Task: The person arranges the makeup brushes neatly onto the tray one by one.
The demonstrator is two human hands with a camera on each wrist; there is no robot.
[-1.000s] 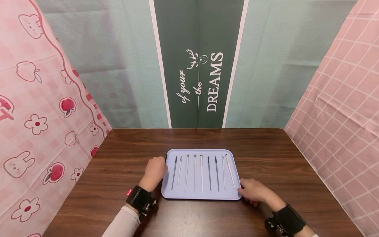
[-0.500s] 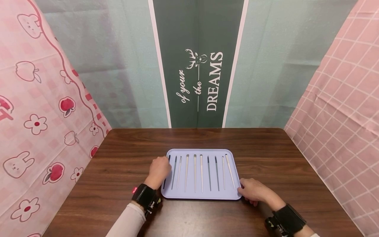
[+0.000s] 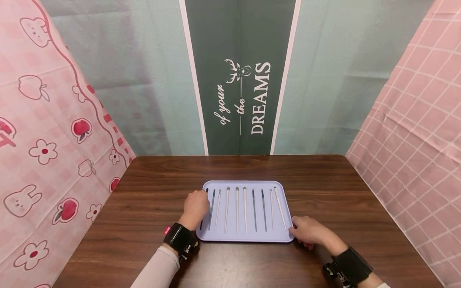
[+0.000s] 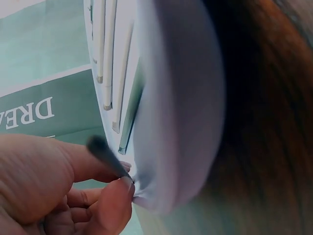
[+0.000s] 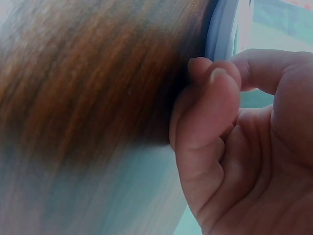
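Note:
A pale lilac tray lies on the table, bearing several slim makeup brushes in a row, some with white handles and others dark blue-grey. Along its left side my left hand pinches a dark makeup brush between thumb and fingers, the brush's lower end showing below the hand over the tray. My right hand grips the tray's right rim near the front corner, with its fingers curled; the right wrist view shows those fingers at the tray's edge.
The brown wood-grain table extends around the tray on every side. A green cloth with lettering hangs behind it. Pink cloths flank it, printed at the left and checked at the right.
My left hand has moved a little to the right, bringing the dark brush from the tray's left rim to inside the tray, beside the row. My right hand stays at the tray's rim.

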